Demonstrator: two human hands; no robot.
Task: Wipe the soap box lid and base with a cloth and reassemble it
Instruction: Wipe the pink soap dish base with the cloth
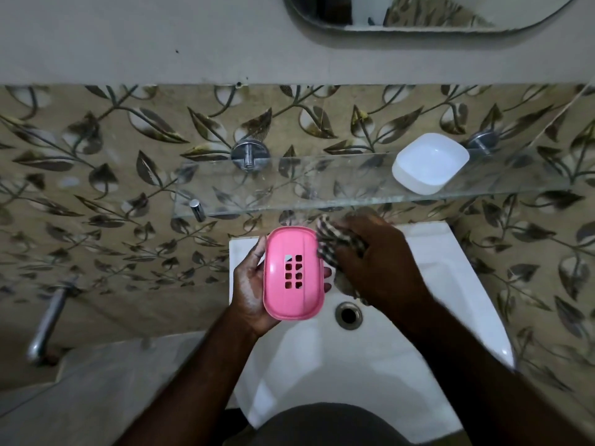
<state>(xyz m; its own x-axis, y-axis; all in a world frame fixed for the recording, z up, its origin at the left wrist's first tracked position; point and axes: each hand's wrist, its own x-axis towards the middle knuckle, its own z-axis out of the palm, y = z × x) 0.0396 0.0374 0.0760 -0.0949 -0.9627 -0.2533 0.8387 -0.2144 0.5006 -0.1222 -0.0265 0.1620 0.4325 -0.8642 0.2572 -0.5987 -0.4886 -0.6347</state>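
My left hand (252,284) is gripping the pink half (293,272) over the sink (450,284), and my right hand (383,262) is bunching the cloth (335,243) against its edge. Wiping looks underway. The white half (429,162) is sitting on the shelf (289,188) beyond my right hand, so the box is not yet reassembled.

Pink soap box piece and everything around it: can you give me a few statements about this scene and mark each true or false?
1. The left hand holds the pink piece, which has drain holes. True.
2. The white piece sits on the glass shelf. True.
3. The checked cloth lies on that shelf too. False: the right hand grips it beside the pink piece.
4. The two soap box pieces are joined. False: they are apart, one in hand and one on the shelf.
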